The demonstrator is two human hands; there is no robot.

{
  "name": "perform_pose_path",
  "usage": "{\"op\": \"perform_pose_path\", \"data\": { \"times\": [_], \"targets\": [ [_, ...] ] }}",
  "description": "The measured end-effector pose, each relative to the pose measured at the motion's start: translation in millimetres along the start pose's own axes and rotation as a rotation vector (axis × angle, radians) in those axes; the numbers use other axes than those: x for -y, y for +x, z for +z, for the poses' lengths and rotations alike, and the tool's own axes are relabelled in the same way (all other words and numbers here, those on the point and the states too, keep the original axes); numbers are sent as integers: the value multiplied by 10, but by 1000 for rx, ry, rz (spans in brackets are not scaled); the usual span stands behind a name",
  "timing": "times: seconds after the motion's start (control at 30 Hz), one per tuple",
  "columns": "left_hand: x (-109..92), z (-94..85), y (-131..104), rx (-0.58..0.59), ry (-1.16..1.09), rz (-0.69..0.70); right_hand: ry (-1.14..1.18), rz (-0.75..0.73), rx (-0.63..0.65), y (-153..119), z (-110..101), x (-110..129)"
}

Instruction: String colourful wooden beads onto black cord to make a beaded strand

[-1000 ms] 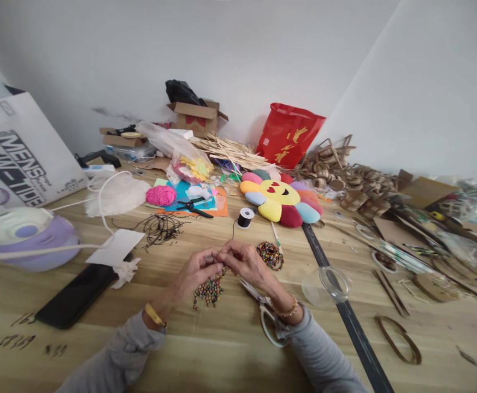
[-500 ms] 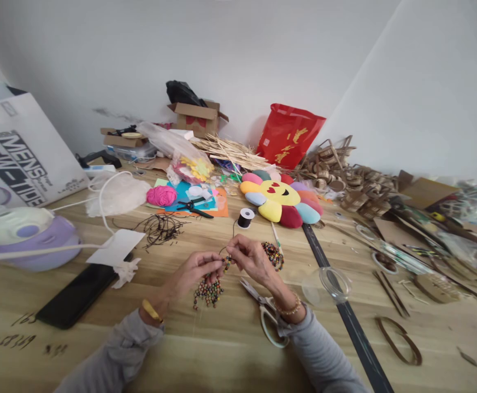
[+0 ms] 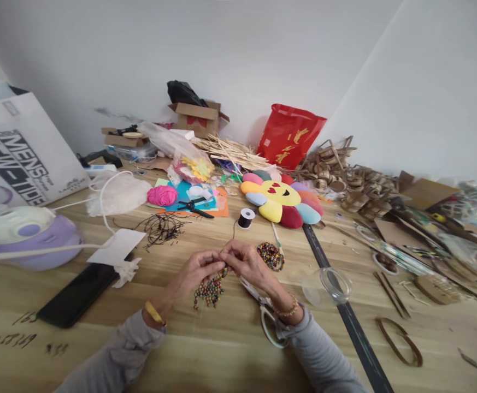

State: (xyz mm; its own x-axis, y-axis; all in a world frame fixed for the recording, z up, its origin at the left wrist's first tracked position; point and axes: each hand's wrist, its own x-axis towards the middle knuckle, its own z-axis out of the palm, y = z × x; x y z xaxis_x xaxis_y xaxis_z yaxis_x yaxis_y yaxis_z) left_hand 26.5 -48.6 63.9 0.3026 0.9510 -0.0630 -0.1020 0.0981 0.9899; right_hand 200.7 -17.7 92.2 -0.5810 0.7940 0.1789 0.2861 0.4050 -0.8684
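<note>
My left hand and my right hand meet over the table, fingertips pinched together around a dark cord strung with small multicoloured beads. Below them lies a loose pile of the same beads. From my fingers the cord runs up toward a spool of black cord. A coiled string of beads rests just beyond my right hand. White-handled scissors lie beside my right wrist, partly under it. The exact grip of the fingertips is too small to make out.
A black phone lies at left, near a purple-and-white appliance. Further back are tangled black cord, pink yarn, black pliers and a flower cushion. A clear round container stands at right.
My right hand has shifted slightly left and closed in against my left fingertips. My left hand has barely moved. The loose beads and the spool stay where they were.
</note>
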Motion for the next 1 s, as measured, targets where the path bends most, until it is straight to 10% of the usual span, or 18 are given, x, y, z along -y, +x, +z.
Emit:
{"op": "perform_pose_path", "data": {
  "times": [1.0],
  "targets": [
    [57, 117, -18, -220, -133, 0, -75, -33, -14, 9, 62, 42]
  ]
}}
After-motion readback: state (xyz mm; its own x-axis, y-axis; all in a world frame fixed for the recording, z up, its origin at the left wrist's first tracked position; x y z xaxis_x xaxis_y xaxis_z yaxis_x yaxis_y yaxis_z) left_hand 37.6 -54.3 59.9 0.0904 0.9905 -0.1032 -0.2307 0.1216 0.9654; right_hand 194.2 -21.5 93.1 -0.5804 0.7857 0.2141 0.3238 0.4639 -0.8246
